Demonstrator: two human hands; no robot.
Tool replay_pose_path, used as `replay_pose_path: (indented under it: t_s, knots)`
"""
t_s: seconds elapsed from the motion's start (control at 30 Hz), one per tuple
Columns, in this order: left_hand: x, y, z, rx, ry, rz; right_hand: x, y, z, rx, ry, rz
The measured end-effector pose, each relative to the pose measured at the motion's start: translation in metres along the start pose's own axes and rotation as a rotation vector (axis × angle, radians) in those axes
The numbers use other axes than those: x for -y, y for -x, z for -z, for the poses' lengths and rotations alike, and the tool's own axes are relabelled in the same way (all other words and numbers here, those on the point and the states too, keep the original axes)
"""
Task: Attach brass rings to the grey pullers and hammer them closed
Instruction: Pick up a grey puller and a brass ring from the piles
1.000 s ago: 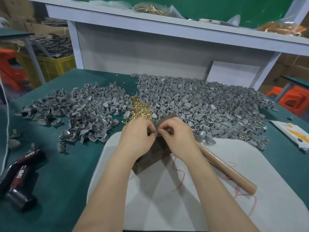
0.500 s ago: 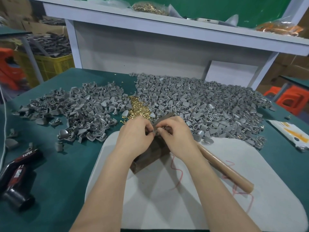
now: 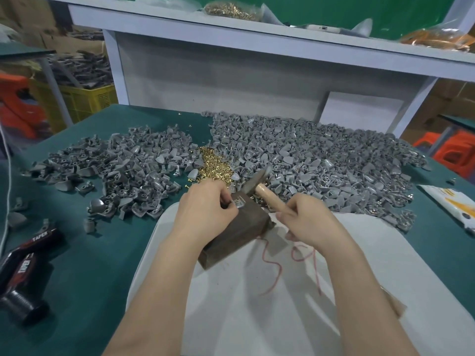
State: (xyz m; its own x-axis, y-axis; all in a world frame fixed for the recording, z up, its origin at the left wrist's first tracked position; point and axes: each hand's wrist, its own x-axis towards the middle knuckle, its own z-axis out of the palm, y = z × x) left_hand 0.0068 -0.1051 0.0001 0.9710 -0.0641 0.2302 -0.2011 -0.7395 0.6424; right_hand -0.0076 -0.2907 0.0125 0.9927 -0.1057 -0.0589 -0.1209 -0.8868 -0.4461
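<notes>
While the left hand (image 3: 205,209) pinches a single puller (image 3: 239,202) against the far top end of the dark block (image 3: 236,235), we log the head view, the only one on record. Fingers and thumb curl tight round the piece, presumably to stop it skipping on the block, which serves as an anvil.

The right hand (image 3: 308,222) wraps the wooden handle of the hammer (image 3: 257,182), choked up near the head. We judge this grip favours short, controlled taps over force. The hammer head hangs just above and beyond the puller, not touching it. Whether a ring is seated in the puller is too small to tell.

The block lies at the far edge of the white mat (image 3: 257,317) on the green table (image 3: 90,253). Just beyond the block, the brass rings (image 3: 214,167) sit in a small heap between the large pile of grey pullers (image 3: 321,163) on the right and a smaller pile (image 3: 115,170) on the left. We read this as stock kept within easy reach.

Step in hand, by our judgement: hammering the ring closed.
</notes>
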Motion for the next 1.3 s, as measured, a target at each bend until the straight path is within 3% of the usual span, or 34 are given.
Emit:
replay_pose_path:
  t_s: [0.13,0.3,0.4,0.6,1.3]
  knots:
    - [0.001,0.000,-0.002,-0.014,0.004,0.007,-0.007,0.006,0.006,-0.102,-0.182,0.094]
    - [0.000,0.000,-0.002,-0.016,0.021,0.001,0.011,0.013,-0.003,-0.260,-0.221,0.316]
    - [-0.002,0.001,-0.003,0.004,0.042,-0.017,0.027,0.009,-0.018,-0.339,-0.179,0.264]
    - [-0.004,0.002,-0.004,0.010,0.036,-0.066,0.036,0.006,-0.030,-0.300,-0.097,0.204]
    - [-0.004,0.001,-0.005,-0.005,0.005,-0.098,0.051,0.007,-0.036,-0.329,0.065,0.238]
